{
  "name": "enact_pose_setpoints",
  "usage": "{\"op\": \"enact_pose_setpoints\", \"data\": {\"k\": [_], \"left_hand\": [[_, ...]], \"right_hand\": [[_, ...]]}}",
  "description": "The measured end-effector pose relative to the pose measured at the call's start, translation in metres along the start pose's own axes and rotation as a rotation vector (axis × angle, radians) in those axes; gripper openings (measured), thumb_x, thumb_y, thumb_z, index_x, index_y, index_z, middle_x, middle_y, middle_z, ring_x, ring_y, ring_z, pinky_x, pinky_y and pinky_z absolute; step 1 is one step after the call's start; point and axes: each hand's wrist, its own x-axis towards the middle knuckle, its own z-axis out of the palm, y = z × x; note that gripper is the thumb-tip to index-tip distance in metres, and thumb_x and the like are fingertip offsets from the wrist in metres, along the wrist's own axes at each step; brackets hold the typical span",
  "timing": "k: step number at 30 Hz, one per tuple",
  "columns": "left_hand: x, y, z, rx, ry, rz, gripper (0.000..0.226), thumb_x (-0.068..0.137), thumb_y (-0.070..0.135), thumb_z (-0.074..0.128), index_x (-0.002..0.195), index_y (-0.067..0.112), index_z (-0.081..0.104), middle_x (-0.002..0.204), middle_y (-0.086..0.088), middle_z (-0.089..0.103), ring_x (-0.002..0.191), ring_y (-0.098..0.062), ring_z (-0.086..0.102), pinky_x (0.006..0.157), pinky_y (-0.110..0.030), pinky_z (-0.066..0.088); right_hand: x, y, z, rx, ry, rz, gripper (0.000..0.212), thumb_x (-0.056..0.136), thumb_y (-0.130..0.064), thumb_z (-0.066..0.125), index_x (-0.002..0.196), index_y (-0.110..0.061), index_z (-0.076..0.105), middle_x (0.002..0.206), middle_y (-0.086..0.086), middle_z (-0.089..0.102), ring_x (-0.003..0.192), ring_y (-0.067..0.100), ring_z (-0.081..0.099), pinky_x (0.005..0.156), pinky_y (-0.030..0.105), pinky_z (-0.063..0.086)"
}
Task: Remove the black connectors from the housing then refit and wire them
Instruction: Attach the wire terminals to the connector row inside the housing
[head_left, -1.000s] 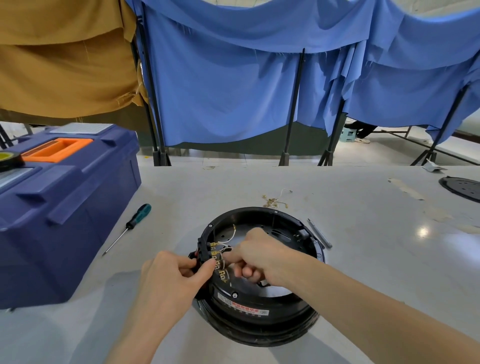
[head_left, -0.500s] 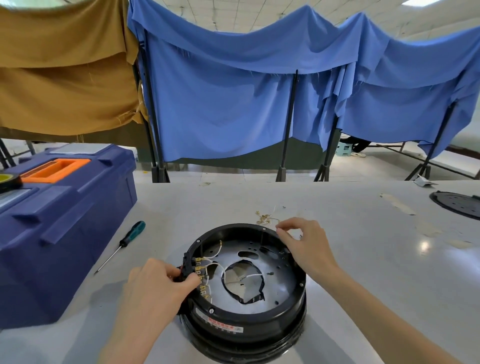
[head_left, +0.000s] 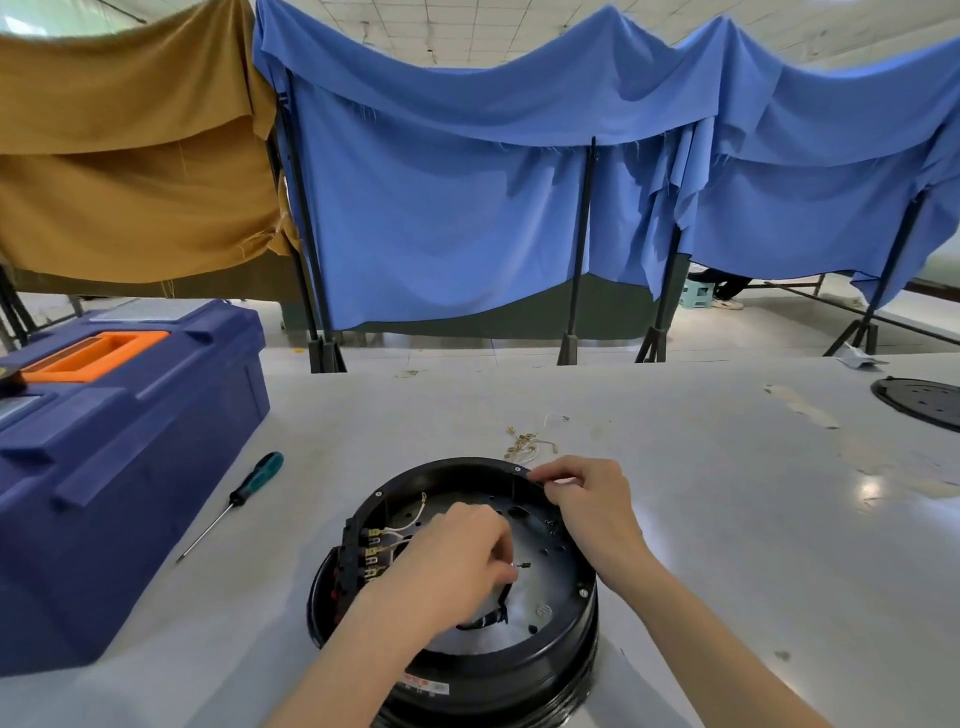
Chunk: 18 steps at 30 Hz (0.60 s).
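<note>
Black housing (head_left: 519, 670) sits open side up at the near edge of the tabletop (head_left: 727, 519), about midway along it. A row of black connectors (head_left: 352, 553) is on its left inner wall, with white wires (head_left: 410, 526) attached. Inside the housing, the left hand (head_left: 447, 566) has its fingers curled; cannot tell whether it holds anything. The right hand (head_left: 592, 506) pinches the far right rim. Toward the left edge lie a screwdriver (head_left: 252, 483) and a blue toolbox (head_left: 119, 441). Loose terminals (head_left: 524, 447) lie just beyond the housing.
</note>
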Motion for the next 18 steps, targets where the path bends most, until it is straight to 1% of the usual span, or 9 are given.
{"op": "enact_pose_setpoints", "data": {"k": [2, 4, 5, 6, 8, 10, 12, 14, 18], "left_hand": [[0.006, -0.001, 0.0, -0.131, -0.054, -0.017, 0.009, 0.093, 0.021, 0.059, 0.087, 0.017, 0.063, 0.087, -0.005, 0.067, 0.078, -0.02, 0.065, 0.07, -0.029, 0.054], [0.008, 0.0, -0.002, -0.345, -0.076, -0.046, 0.011, 0.096, 0.014, 0.054, 0.088, 0.01, 0.06, 0.072, -0.006, 0.065, 0.056, -0.017, 0.062, 0.046, -0.016, 0.045], [0.009, 0.001, -0.004, -0.431, -0.069, -0.058, 0.011, 0.096, 0.013, 0.053, 0.089, 0.007, 0.059, 0.069, -0.006, 0.063, 0.049, -0.015, 0.058, 0.039, -0.014, 0.039], [0.01, 0.002, -0.006, -0.488, -0.052, -0.065, 0.011, 0.096, 0.012, 0.053, 0.09, 0.005, 0.06, 0.068, -0.007, 0.063, 0.044, -0.014, 0.055, 0.037, -0.012, 0.036], [0.013, 0.003, -0.006, -0.532, -0.016, -0.055, 0.011, 0.094, 0.011, 0.056, 0.09, 0.004, 0.063, 0.069, -0.008, 0.065, 0.04, -0.012, 0.05, 0.04, -0.013, 0.036], [0.014, 0.002, -0.003, -0.549, 0.006, -0.047, 0.011, 0.093, 0.01, 0.058, 0.086, 0.006, 0.066, 0.068, -0.01, 0.067, 0.039, -0.011, 0.046, 0.042, -0.013, 0.036], [0.012, -0.001, 0.002, -0.577, 0.019, -0.055, 0.011, 0.092, 0.01, 0.059, 0.086, 0.006, 0.068, 0.07, -0.012, 0.069, 0.038, -0.01, 0.045, 0.046, -0.016, 0.04], [0.009, -0.005, 0.006, -0.61, 0.034, -0.058, 0.01, 0.091, 0.011, 0.061, 0.088, 0.006, 0.069, 0.07, -0.011, 0.071, 0.038, -0.011, 0.046, 0.05, -0.019, 0.044], [0.005, -0.008, 0.008, -0.664, 0.065, -0.028, 0.008, 0.09, 0.013, 0.064, 0.084, 0.011, 0.069, 0.069, -0.007, 0.071, 0.039, -0.013, 0.047, 0.051, -0.019, 0.044]], "right_hand": [[0.005, -0.003, -0.002, -0.037, 0.008, -0.016, 0.04, 0.076, 0.008, 0.049, 0.071, -0.02, 0.077, 0.07, -0.012, 0.07, 0.073, 0.003, 0.063, 0.059, 0.007, 0.041], [0.01, -0.007, -0.004, -0.068, -0.012, -0.036, 0.04, 0.073, 0.009, 0.049, 0.066, -0.019, 0.077, 0.065, -0.013, 0.069, 0.068, 0.0, 0.063, 0.06, 0.008, 0.042], [0.011, -0.008, -0.005, -0.068, -0.03, -0.042, 0.04, 0.071, 0.01, 0.049, 0.064, -0.019, 0.077, 0.06, -0.014, 0.068, 0.064, -0.003, 0.062, 0.058, 0.008, 0.041], [0.012, -0.009, -0.006, -0.055, -0.052, -0.045, 0.041, 0.071, 0.011, 0.049, 0.061, -0.019, 0.076, 0.055, -0.016, 0.066, 0.058, -0.005, 0.06, 0.055, 0.007, 0.04], [0.013, -0.01, -0.008, -0.033, -0.108, -0.047, 0.04, 0.07, 0.011, 0.048, 0.057, -0.017, 0.073, 0.046, -0.017, 0.06, 0.048, -0.006, 0.055, 0.049, 0.007, 0.038], [0.015, -0.01, -0.01, -0.025, -0.178, -0.035, 0.038, 0.07, 0.011, 0.048, 0.056, -0.016, 0.071, 0.043, -0.016, 0.058, 0.045, -0.004, 0.052, 0.049, 0.013, 0.041], [0.018, -0.011, -0.013, -0.023, -0.244, -0.022, 0.037, 0.071, 0.01, 0.049, 0.058, -0.015, 0.072, 0.048, -0.01, 0.06, 0.049, 0.003, 0.055, 0.052, 0.021, 0.048], [0.02, -0.011, -0.015, -0.016, -0.288, -0.018, 0.032, 0.073, 0.009, 0.052, 0.062, -0.013, 0.073, 0.054, -0.004, 0.064, 0.055, 0.011, 0.058, 0.056, 0.025, 0.053], [0.02, -0.007, -0.014, 0.004, -0.305, -0.029, 0.026, 0.078, 0.004, 0.057, 0.067, -0.014, 0.072, 0.066, -0.004, 0.067, 0.064, 0.016, 0.058, 0.066, 0.031, 0.053]]}}
